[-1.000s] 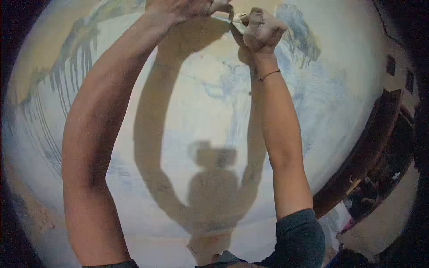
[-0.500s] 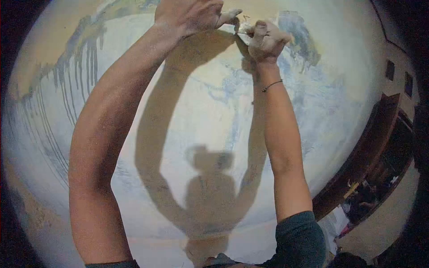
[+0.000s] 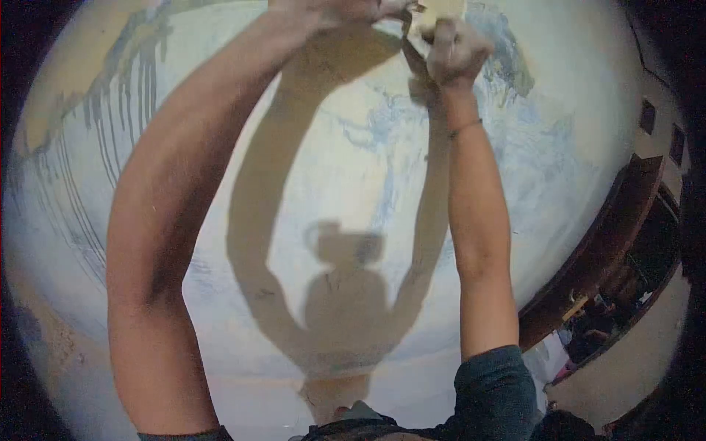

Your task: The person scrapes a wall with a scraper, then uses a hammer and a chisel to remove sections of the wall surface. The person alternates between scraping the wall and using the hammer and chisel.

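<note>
Both arms (image 3: 154, 235) reach up in front of a painted wall (image 3: 346, 176), bare from the dark sleeves (image 3: 496, 389) upward and ending close to the top edge of what shows of it. The left hand (image 3: 346, 11) bends inward from the left, partly cut off by the upper border, its fingertips pointing at the right hand (image 3: 460, 55). The right hand is curled, thumb raised, just beside those fingertips; the two are close together with a narrow gap between them. Something pale (image 3: 419, 26) shows in that gap, too blurred to name, and I cannot tell whether either hand is clamped on it or whether the fingers touch the wall. A thin dark band (image 3: 465, 129) circles the right wrist.

The wall spreads behind and between the arms, whitish with blue smears (image 3: 375, 132) through its middle and yellowish toward its top left corner, where dark drips (image 3: 152, 70) run down. A dark patch (image 3: 511, 55) of blue-grey paint sits near the top edge, right of the right hand. A shadow (image 3: 346, 309) of a person with raised arms (a boxy shape sits on its head) falls on the wall between the forearms. Beyond the wall's right edge, a brown frame (image 3: 596, 253) slants down beside a dark opening (image 3: 654, 250) with jumbled things (image 3: 596, 320) in it
</note>
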### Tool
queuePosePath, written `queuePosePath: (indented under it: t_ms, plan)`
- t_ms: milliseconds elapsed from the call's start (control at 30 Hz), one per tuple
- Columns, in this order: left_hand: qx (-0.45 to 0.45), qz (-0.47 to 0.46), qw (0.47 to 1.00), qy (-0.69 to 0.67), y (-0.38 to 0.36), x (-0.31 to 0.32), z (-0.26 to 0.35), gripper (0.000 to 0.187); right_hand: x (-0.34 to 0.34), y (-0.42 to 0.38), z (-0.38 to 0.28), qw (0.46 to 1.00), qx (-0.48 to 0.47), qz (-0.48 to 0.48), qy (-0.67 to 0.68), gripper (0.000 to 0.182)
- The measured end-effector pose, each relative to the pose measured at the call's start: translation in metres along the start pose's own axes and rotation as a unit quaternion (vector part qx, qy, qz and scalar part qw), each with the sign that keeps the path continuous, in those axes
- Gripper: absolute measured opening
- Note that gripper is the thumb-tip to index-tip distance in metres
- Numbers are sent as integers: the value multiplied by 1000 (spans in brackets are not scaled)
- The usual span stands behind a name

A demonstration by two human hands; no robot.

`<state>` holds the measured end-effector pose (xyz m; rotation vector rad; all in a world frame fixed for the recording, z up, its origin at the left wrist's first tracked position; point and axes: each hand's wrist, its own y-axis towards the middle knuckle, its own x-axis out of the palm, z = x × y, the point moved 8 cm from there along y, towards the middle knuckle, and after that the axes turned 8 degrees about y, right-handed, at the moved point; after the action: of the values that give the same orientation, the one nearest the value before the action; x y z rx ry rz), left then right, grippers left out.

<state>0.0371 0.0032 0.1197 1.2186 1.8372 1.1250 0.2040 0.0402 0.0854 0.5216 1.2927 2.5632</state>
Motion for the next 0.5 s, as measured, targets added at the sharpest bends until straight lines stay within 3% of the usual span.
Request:
queuePosePath:
  t_ms: [133,200,300,400,467,500]
  plan:
    - [35,87,996,-5,-11,-18,12,72,-5,-6,3,1000,-15,17,-4,48]
    - [27,8,1000,1,-5,-7,13,73,-5,-10,4,999,-24,24,-16,48]
    - [21,-1,1000,8,3,-4,10,73,0,-10,4,998,-45,39,-31,51]
    - [27,41,999,18,15,-9,5,72,6,3,16,997,-17,15,-68,47]
    - [18,88,996,17,14,-15,7,70,12,6,20,996,31,-42,-75,30]
    - [7,61,998,-1,14,-14,4,69,8,11,14,998,35,-31,-30,40]
